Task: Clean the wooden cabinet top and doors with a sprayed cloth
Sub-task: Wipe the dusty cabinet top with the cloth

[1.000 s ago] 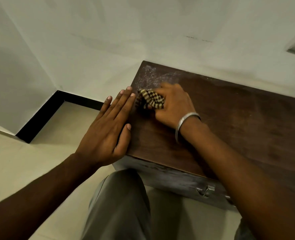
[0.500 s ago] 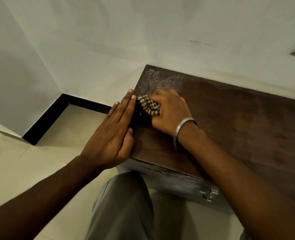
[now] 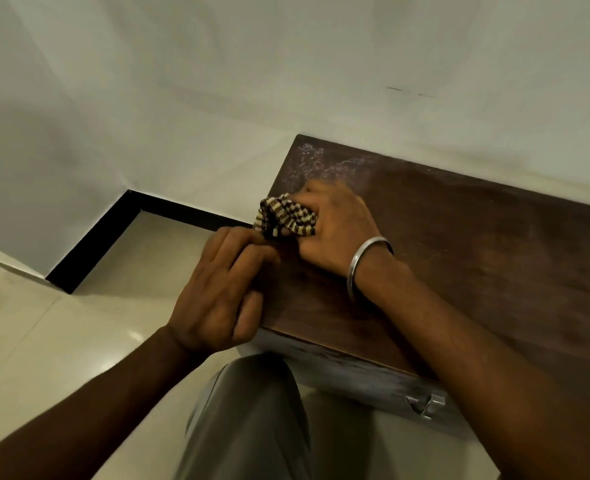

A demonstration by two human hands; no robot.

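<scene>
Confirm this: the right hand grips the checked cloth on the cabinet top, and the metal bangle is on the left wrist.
The head view shows the metal bangle on the right wrist, not the left; the right hand does grip the checked cloth on the cabinet top.

left hand has curled its fingers; right hand pushed the cloth over the cabinet edge.

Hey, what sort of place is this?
Probably a room in a home: a wooden cabinet, its dusty top wiped with a striped cloth, stands against a plain white wall on a glossy tiled floor with black skirting.
</scene>
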